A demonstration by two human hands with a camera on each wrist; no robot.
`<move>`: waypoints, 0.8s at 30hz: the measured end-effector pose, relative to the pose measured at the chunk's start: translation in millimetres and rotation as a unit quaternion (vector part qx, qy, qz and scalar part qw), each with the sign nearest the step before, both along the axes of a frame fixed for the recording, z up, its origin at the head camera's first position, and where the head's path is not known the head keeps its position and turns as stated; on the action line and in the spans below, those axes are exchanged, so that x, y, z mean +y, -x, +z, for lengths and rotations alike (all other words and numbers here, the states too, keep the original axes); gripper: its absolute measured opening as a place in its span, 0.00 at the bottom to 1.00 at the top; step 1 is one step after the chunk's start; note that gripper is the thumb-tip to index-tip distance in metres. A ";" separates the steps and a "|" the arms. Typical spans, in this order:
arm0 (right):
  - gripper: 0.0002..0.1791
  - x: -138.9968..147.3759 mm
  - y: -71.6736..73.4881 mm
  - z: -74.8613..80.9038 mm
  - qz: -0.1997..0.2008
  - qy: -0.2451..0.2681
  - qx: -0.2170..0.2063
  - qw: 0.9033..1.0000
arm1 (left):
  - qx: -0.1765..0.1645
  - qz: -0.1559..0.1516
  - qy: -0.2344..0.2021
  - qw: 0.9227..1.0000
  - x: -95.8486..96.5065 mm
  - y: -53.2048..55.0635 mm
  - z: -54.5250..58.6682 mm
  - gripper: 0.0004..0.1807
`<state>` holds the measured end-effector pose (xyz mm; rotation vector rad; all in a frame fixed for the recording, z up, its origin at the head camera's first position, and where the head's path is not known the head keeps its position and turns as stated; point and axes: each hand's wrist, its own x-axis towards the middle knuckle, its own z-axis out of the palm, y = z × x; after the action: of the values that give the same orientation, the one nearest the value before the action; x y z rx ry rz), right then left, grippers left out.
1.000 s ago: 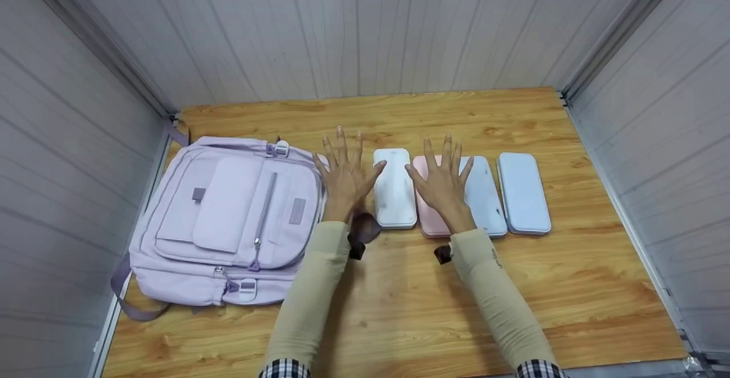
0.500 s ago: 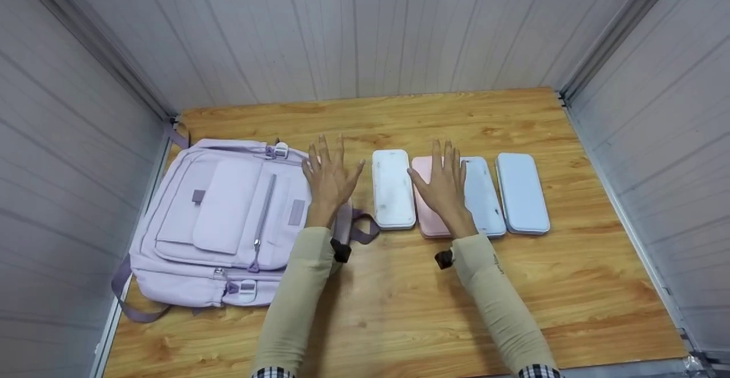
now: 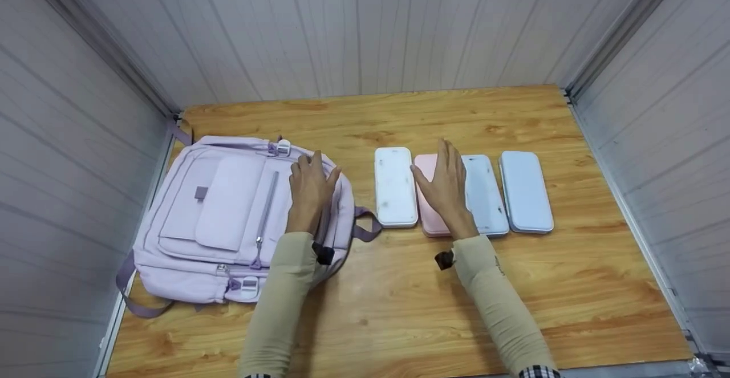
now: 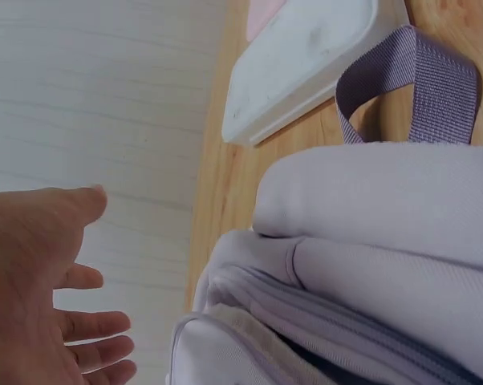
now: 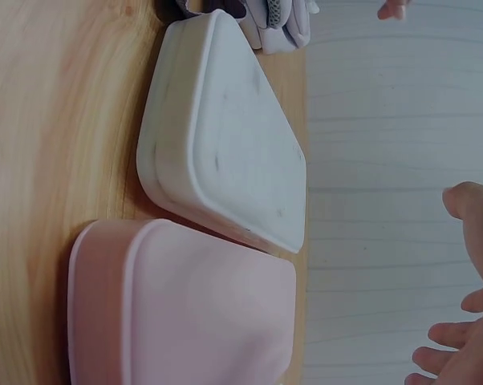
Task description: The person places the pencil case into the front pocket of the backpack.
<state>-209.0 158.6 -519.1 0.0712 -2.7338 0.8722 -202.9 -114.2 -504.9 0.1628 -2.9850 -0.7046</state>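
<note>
1. Left hand (image 3: pixel 309 192): over the right-hand part of the lilac backpack (image 3: pixel 231 201). Fingers loosely bent and slightly spread, thumb held well away; grips nothing. Left wrist view shows it apart from the bag.
2. Right hand (image 3: pixel 447 190): above the pink case (image 5: pixel 209 313) and the marked light blue case (image 3: pixel 485 195). Fingers nearly straight, close alongside one another, thumb spread out toward the white case (image 3: pixel 396 187). Pinches nothing; right wrist view shows it clear of the cases.
3. Backpack lies flat on the wooden table (image 3: pixel 365 332), left side, front pockets upward. Left wrist view: dark gap beside a zip (image 4: pixel 362 325). Purple strap loop (image 3: pixel 365 231) runs out toward the white case, near its lower corner; contact uncertain.
4. Four cases lie in a row right of the bag: white, pink, marked light blue, plain light blue (image 3: pixel 527 192). White bears grey smudges. Pink just beside it, partly hidden by right hand. Plain blue sits at the far right end.
5. Both forearms in tan sleeves (image 3: pixel 499 298); grey panelled walls (image 3: pixel 365 30) around the table.
</note>
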 end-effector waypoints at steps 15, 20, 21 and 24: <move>0.48 4.0 -6.1 -5.9 -0.002 0.028 -0.003 1.000 | -0.051 -0.054 -0.065 0.995 -24.9 -20.2 -4.6 0.29; 0.48 4.8 -8.2 -9.0 -0.003 0.036 -0.005 0.999 | -0.074 -0.067 -0.064 0.993 -29.1 -25.0 -9.2 0.27; 0.48 4.9 -8.6 -9.9 -0.002 0.039 -0.008 0.999 | -0.078 -0.068 -0.063 0.993 -29.8 -25.9 -10.2 0.26; 0.48 5.0 -10.8 -12.1 -0.002 0.060 -0.023 0.998 | -0.086 -0.074 -0.071 0.991 -31.5 -28.4 -13.2 0.25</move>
<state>-198.2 163.6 -531.2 0.0216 -2.7148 1.0478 -174.6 -145.7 -518.1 0.0086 -3.1339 -0.9674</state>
